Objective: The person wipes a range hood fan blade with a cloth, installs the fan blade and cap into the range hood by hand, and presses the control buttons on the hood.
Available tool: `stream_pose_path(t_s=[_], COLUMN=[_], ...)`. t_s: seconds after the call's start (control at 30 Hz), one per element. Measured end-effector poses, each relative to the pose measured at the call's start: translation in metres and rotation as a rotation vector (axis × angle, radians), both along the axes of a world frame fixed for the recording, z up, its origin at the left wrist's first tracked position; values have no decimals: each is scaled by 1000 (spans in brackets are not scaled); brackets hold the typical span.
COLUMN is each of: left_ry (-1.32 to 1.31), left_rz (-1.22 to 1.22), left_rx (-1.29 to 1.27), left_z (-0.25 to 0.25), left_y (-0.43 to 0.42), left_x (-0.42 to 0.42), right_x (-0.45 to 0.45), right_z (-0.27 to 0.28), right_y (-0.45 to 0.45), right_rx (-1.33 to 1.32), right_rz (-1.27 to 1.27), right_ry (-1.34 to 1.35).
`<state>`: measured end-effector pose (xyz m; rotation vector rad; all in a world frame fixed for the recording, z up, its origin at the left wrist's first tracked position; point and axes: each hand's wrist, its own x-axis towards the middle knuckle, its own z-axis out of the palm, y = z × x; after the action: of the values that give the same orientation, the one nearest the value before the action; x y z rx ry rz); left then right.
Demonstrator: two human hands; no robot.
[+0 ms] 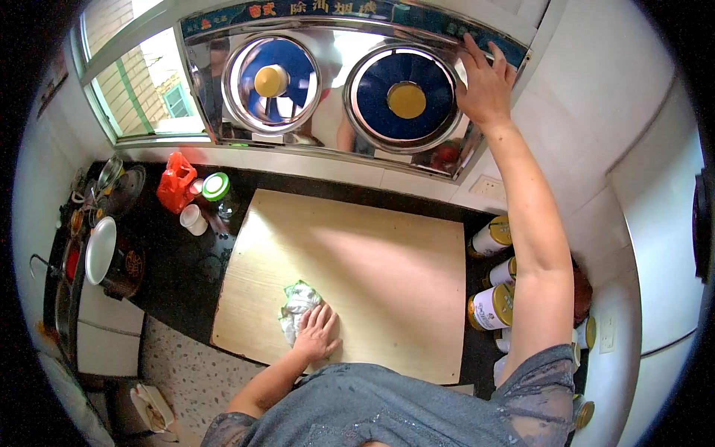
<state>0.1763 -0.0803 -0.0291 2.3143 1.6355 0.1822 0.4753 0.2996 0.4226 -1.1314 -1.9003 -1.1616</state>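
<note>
My left hand (319, 332) lies flat on a pale wooden board (395, 276), fingers spread. Its fingertips touch the right edge of a crumpled white cloth with green edging (299, 302); whether part of the cloth is under the palm is hard to see. My right hand (488, 88) reaches up to the right end of a shiny metal range hood (331, 82). Its fingers are apart, against the dark blue strip along the hood's top, and nothing shows in them. Two round openings with blue insides and yellow centres face me on the hood.
Several white canisters with gold lids (491, 307) stand right of the board. At the left are a red plastic bag (176, 182), a green-lidded jar (216, 188), a white cup (193, 220) and a white dish (100, 251). A window (145, 89) is at upper left.
</note>
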Motion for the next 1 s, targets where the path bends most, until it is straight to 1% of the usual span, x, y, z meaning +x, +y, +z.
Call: stream_pose_path(t_s=[0.1,0.17,0.37,0.5,0.57,0.6,0.63,0.7,0.77,0.83,0.87,0.9,0.97,1.0], left_ry=[-3,-10,-33,-13,-8,-4,1,39,61,117,124,136,59,41], left_rz=[3,10,18,15,33,24,19,31,31,13,14,17,156,286], left_rx=[0,-5,-4,-3,-1,12,21,-37,-75,-193,-147,-97,95,67], left_z=[0,1,11,6,-1,-1,2,7,3,9,11,11,11,11], left_y=[0,0,-2,-3,-3,-2,-4,-3,-1,6,6,3,-10,-13], left_x=[0,0,1,0,0,0,0,1,1,2,1,0,0,3], right_x=[-6,-9,-9,-7,-5,-7,-8,-8,-14,-16,-19,-22,-28,-32], right_z=[2,2,0,3,0,1,-4,-21,-49,-93,-115,-138,-185,-206], right_y=[-1,-3,-5,-9,-8,-12,-13,-17,-22,-26,-38,-51,-80,-98], right_rx=[-9,-74,-102,-134,-76,-145,-159,-151,-225,-328,-354,-419,-572,-599], right_rz=[4,-127,-195,-129,-67,-123,-101,-12,-3,166,282,320,436,454], right_ry=[7,-22,-34,5,36,41,37,45,44,48,40,23,18,25])
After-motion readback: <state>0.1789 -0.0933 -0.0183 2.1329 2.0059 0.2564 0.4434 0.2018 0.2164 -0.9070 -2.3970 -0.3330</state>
